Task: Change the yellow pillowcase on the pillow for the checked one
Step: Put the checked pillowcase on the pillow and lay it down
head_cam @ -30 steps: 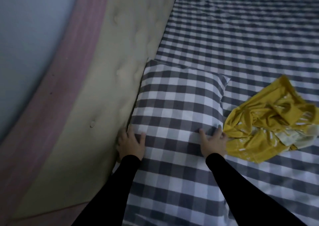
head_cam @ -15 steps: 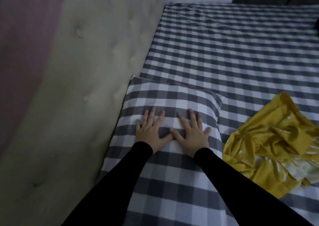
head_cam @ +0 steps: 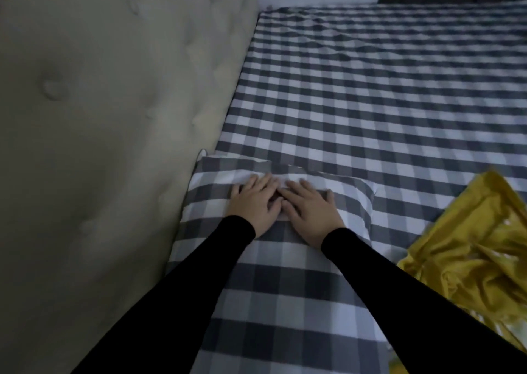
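Pillow [head_cam: 285,248] in checked case lies against the headboard [head_cam: 114,145]; our left hand [head_cam: 255,202] and right hand [head_cam: 309,212], flat with straight fingers, have slid further up it. Yellow pillowcase [head_cam: 470,259] stays crumpled beside.

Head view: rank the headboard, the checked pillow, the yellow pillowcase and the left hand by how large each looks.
1. Headboard, largest.
2. Checked pillow.
3. Yellow pillowcase, cut off by the frame edge, so its rank against the pillow is unsure.
4. Left hand, smallest.
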`<action>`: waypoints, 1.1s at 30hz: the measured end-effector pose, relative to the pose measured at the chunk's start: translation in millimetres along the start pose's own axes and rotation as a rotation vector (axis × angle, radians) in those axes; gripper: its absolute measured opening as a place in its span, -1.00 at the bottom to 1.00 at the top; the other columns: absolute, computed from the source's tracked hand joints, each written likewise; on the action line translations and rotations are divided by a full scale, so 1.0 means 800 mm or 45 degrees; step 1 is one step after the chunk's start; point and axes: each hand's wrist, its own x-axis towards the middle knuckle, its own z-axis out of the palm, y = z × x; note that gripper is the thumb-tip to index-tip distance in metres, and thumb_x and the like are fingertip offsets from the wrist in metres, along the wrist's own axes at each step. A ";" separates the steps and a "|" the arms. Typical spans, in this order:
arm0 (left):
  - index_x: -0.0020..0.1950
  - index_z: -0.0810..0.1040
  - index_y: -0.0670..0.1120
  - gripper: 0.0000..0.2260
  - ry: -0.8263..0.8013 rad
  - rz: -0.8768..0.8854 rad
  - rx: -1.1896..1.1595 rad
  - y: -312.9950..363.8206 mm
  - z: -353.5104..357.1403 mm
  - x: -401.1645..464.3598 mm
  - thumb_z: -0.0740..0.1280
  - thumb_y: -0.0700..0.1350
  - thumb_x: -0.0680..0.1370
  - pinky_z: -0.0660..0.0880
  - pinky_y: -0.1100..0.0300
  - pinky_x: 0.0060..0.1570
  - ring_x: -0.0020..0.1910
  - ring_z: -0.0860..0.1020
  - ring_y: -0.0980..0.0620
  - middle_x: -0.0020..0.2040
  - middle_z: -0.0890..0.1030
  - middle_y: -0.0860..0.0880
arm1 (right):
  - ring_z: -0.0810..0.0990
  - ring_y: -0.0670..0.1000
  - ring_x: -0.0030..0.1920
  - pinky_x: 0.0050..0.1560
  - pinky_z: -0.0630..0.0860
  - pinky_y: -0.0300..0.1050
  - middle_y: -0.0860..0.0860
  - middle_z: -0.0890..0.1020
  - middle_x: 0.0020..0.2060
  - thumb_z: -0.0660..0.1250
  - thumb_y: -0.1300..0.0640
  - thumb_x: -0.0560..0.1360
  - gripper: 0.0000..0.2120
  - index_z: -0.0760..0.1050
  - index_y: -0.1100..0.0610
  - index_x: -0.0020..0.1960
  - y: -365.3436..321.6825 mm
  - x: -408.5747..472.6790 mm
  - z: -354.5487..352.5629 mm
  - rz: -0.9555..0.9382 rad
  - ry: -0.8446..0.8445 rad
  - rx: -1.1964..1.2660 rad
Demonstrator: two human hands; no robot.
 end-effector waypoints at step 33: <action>0.29 0.50 0.04 -0.46 -0.176 -0.282 0.052 -0.057 -0.057 0.116 0.01 0.34 0.56 0.32 0.07 0.24 0.21 0.50 -0.03 0.29 0.54 0.00 | 0.42 0.22 0.27 0.34 0.30 0.20 0.11 0.53 0.22 0.05 -0.58 0.16 -0.14 0.49 -0.06 0.23 0.120 0.069 -0.007 1.074 -0.026 0.577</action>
